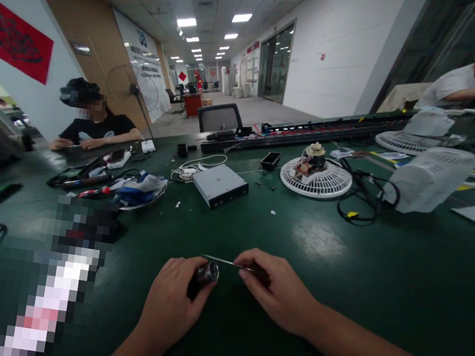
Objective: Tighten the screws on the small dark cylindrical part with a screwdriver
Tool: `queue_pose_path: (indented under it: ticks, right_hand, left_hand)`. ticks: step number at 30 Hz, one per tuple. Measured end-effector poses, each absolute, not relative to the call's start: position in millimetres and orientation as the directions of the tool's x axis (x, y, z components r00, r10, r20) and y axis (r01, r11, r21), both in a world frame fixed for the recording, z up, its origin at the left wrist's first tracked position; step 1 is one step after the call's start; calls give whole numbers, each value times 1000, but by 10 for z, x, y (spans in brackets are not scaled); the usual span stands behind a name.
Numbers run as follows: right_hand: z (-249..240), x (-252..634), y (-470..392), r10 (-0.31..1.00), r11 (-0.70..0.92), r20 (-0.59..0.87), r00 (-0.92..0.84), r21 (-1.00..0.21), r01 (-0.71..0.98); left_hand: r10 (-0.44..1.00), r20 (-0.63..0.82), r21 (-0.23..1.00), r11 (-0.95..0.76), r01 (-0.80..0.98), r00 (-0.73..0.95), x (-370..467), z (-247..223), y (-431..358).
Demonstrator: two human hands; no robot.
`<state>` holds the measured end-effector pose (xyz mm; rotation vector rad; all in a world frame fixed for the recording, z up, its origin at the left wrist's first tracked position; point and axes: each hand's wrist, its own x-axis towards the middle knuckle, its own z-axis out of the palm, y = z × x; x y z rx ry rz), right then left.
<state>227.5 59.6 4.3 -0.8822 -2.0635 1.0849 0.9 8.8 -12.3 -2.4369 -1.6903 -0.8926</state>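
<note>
In the lower middle of the head view, my left hand [170, 296] is wrapped round a short dark cylinder [208, 272]. Its round, metal-rimmed end, like that of a small flashlight, faces up and to the right; the rest is hidden in my palm. Close by on the right, my right hand [277, 288] grips a screwdriver [223, 260] by its dark handle. The thin metal shaft points left, its tip just above the cylinder's rim. I cannot tell whether tip and cylinder touch. Both hands are over the green table [321, 244].
Beyond my hands lies a grey disc drive [221, 184] beside a white cable [185, 171]. A white fan grille with a motor [316, 175] and a translucent plastic housing [431, 177] stand right. A blue-and-white cloth [140, 187] lies left. Other people [98, 121] sit around the table.
</note>
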Motion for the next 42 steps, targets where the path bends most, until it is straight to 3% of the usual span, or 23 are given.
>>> queue_pose_path:
  ticks: [5,9,16,21,26,31,36,42]
  right_hand:
    - [90,2486,661,748,597,366,-553,-735,322]
    - [95,2590,756,649,703,387,-655,-635,321]
    - [23,2499,756,598,711,303,-742,-627,317]
    - [71,2499,708,625,714,284,-727,-584,386]
    - [84,2474,677,633,681,292,-717,-650,337]
    - [67,2465,695,686,678,307,-659,-600,425]
    - [75,2458,680,682,655,290,-671,-651,384]
    - [60,2440,649,696,651,267,-667,-626,429]
  left_hand:
    - [927,374,451,-181,874,-1,-66,-140,107]
    - [936,352,505,-188,842,-3,-94,-150,96]
    - [891,419,433,-367,823,177,-80,-128,49]
    - [885,429,419,-373,828,181,-91,-106,59]
    - [857,431,384,-458,802,284,-94,-98,72]
    - [849,451,370,-458,808,275,-67,-70,84]
    - [840,450,374,-484,791,302,-53,-66,78]
    - [838,443,374,-495,784,317,-49,-73,79]
